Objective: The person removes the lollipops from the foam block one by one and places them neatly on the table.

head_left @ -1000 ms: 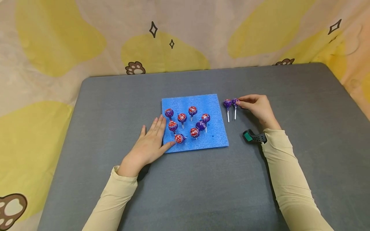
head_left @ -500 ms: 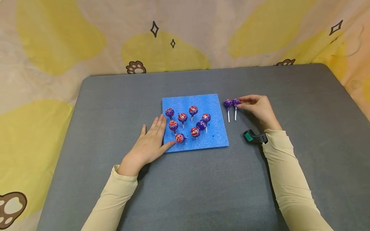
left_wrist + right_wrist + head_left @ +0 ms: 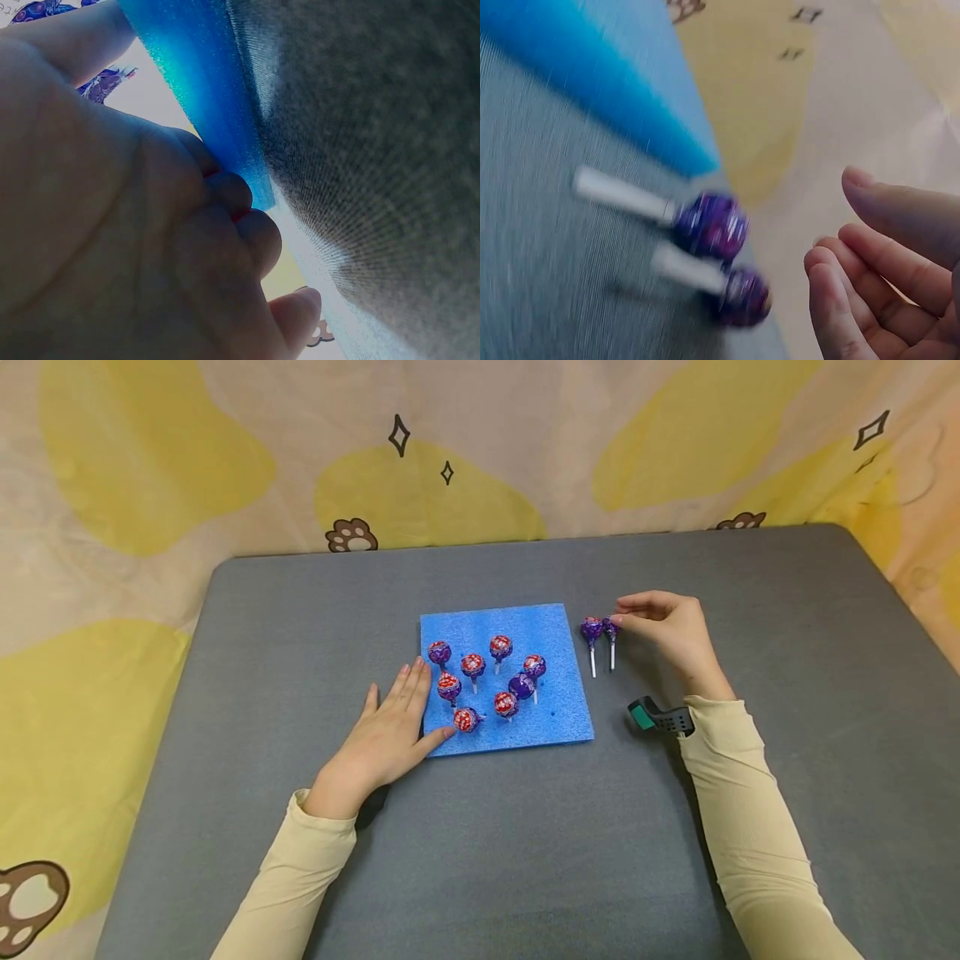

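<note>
A square blue foam board (image 3: 566,718) lies on the table with several purple-and-red wrapped lollipops (image 3: 501,647) stuck in it. My left hand (image 3: 386,735) lies along the board's left side, fingers straight, its thumb on the near left corner. In the left wrist view the fingertips (image 3: 259,240) press at the blue edge. Right of the board, two more lollipops lie side by side, the left one (image 3: 592,628) and the right one (image 3: 611,627). My right hand (image 3: 667,631) is just above the right one; in the right wrist view its thumb and fingers are parted, holding nothing.
A dark wrist strap with a green patch (image 3: 642,717) hangs at the right wrist, low over the table. The grey table (image 3: 510,843) ends at the back against a yellow patterned cloth (image 3: 480,493). Small holes show in the board's right part.
My right hand has risen slightly and come away from the right lollipop, which lies beside the other one. The left hand has stayed on the board.
</note>
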### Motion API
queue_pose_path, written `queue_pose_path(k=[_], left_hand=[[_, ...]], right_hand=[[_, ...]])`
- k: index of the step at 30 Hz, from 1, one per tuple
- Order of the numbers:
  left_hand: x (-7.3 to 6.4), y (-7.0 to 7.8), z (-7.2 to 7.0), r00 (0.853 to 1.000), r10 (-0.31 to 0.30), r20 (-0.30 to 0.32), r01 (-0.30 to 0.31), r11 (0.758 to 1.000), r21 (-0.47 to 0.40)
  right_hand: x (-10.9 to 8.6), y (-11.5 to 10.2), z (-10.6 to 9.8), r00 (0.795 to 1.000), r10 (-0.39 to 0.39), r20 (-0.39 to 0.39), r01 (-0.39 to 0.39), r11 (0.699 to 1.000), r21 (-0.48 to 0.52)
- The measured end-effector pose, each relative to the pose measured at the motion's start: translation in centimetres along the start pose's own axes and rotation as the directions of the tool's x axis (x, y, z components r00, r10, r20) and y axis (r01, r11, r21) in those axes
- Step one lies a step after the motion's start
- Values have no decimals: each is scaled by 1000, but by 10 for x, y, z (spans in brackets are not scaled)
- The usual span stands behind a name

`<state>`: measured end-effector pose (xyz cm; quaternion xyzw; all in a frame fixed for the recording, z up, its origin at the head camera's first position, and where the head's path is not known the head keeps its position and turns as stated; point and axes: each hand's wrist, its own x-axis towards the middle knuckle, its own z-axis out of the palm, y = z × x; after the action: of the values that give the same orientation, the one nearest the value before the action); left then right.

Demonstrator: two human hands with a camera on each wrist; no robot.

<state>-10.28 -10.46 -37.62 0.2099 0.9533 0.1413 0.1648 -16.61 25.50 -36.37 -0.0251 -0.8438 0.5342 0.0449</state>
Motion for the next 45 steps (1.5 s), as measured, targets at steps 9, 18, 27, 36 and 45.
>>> queue_pose_path(k=[9,18,27,36,45], left_hand=[[-1,-1,1,1000,0,-1,0,1000,-1],[0,-1,2,1000,3,1,-3,1000,0],[2,0,1,1000,1,8,-1,1000,-2],[3,1,-1,1000,-1,13,1,1000,3],[2,1,-2,1000,-1,10,1,1000,3]], right_hand=[[-12,-26,14,987,-80,138,53,981,186],[-21,-38,28,939,-115,323,63,984,167],[-26,-43,37,919,-94,384,53,992,116],[-27,-44,42,907,-101,408,54,991,126],[-27,-42,49,899,-77,431,42,995,90]])
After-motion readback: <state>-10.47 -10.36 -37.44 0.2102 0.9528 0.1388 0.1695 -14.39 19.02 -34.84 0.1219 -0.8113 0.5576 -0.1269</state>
